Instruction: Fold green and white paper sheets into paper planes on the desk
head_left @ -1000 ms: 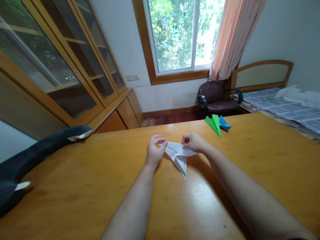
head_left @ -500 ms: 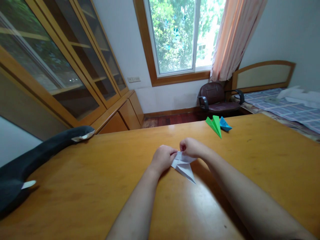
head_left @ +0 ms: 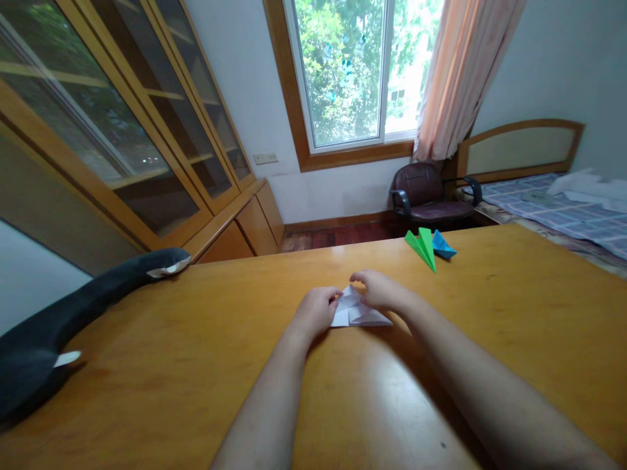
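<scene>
Your left hand [head_left: 316, 312] at 9 o'clock and right hand [head_left: 379, 292] at 12 o'clock both press curled fingers onto the folded white paper [head_left: 360, 316], which lies flat on the table [head_left: 147, 365], long axis left-right.

Wooden table [head_left: 147, 365], glossy, daylight glare on top. Glass-door cabinets [head_left: 122, 130] along left wall, low drawers below. Window [head_left: 360, 65] in wood frame, green trees outside, peach curtain [head_left: 455, 72] at right. White walls. Dark red armchair [head_left: 426, 192] under window, reddish wood floor. Bed [head_left: 553, 202] with checked cover at right.
</scene>
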Action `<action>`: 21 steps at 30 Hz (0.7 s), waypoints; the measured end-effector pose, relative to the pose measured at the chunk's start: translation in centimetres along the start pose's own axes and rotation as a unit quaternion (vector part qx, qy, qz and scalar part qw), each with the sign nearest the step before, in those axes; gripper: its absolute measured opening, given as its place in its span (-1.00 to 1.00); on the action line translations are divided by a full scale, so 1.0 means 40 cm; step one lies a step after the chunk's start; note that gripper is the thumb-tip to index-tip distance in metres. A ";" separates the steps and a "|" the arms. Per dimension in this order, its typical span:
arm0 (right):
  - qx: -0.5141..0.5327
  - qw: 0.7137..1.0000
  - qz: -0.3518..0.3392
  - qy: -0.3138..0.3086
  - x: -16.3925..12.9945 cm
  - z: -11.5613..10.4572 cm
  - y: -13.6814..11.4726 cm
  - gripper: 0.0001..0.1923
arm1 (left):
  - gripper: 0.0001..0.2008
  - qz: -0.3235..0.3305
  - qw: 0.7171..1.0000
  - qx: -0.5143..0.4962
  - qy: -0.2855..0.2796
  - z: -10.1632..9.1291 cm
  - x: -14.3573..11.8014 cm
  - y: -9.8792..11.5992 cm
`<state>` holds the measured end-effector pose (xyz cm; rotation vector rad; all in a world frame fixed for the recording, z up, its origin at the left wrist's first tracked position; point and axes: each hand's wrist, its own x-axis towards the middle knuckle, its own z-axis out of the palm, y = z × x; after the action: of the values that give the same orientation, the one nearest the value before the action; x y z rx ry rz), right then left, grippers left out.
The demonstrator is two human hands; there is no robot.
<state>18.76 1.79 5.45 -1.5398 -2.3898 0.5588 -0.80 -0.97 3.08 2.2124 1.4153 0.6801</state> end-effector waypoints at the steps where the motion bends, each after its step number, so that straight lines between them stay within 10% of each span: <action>1: -0.011 0.999 -0.005 0.033 0.002 0.001 0.001 -0.47 | -0.72 -0.007 1.000 0.012 0.014 0.002 0.003 -0.004; 7: -0.095 0.990 -0.062 0.080 0.009 0.019 0.005 -0.72 | -0.64 -0.050 0.992 0.093 0.069 0.025 0.014 -0.026; 21: -0.151 0.986 -0.072 0.028 -0.010 0.102 -0.018 -0.78 | -0.84 -0.004 0.977 0.215 -0.010 0.010 0.007 -0.015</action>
<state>16.69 0.40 2.09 -1.4511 -2.6086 0.1251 -0.88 -0.51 2.46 2.5220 1.6866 0.3710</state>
